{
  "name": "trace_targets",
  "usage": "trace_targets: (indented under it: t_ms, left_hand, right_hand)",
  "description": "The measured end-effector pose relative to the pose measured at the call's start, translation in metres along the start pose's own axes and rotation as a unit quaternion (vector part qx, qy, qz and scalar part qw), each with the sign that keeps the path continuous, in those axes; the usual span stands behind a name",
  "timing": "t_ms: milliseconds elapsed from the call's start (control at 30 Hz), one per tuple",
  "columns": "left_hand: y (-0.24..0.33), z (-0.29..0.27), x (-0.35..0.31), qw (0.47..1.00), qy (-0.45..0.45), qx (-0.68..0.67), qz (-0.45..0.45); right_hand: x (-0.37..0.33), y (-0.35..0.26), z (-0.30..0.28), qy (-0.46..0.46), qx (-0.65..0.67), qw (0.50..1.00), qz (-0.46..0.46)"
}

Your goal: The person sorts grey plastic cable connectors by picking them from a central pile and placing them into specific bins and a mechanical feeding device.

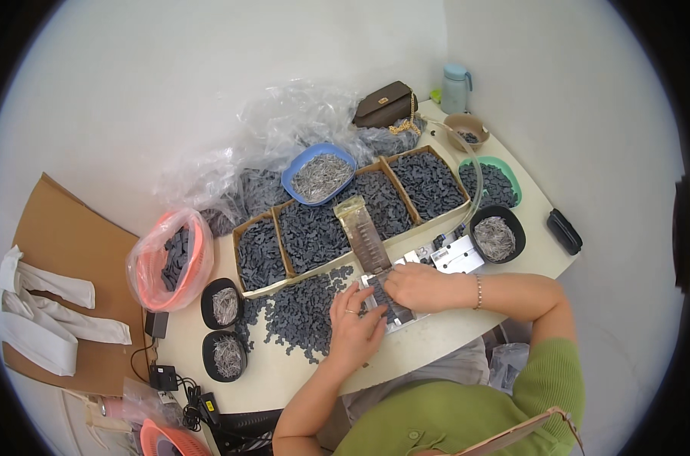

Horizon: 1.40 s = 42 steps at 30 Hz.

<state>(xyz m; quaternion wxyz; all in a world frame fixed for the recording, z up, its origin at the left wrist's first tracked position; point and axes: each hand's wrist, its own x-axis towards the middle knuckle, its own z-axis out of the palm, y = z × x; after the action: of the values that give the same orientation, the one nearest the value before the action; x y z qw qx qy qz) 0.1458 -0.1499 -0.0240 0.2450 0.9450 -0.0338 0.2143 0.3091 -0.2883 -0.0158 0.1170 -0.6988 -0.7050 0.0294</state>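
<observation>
A metal fixture [394,315] with rows of small dark grey parts lies at the table's front edge. My left hand [354,325] rests at its left side, fingers apart, with a ring on one finger. Over the fixture's upper part, my right hand [421,286] has its fingers bent down and drawn together; whatever they hold is hidden. Just beyond, a clear, ribbed plastic strip [364,237] with tape at its far end leans toward a divided cardboard box [269,289] full of dark parts. Loose dark grey parts [295,313] spread out left of my left hand.
A blue bowl [290,184] of metal pins sits on the box. Black bowls of pins stand right [519,245] and left [209,305]. An air hose [479,178] curves down to a metal block [457,255]. A pink basket [200,262] stands left, a bottle [454,91] far right.
</observation>
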Motion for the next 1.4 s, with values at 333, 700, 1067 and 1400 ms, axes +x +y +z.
trace_targets:
  t_ms: [333,700,1067,1400]
  left_hand:
    - [0.012,0.009,0.0,0.99,-0.084,0.108,0.035]
    - [0.017,0.005,0.004,0.994,0.002,0.097,-0.046]
    - [-0.01,-0.028,0.007,0.975,0.193,-0.012,-0.11]
    - [-0.012,-0.021,0.003,0.979,0.182,-0.019,-0.088]
  right_hand:
    - [0.09,0.072,-0.067,0.301,0.118,0.944,0.069]
    - [0.095,0.082,-0.052,0.174,0.096,0.956,0.217]
    - [-0.041,-0.05,-0.023,0.298,-0.156,0.926,-0.172]
    - [-0.056,-0.09,0.0,0.124,-0.16,0.975,-0.09]
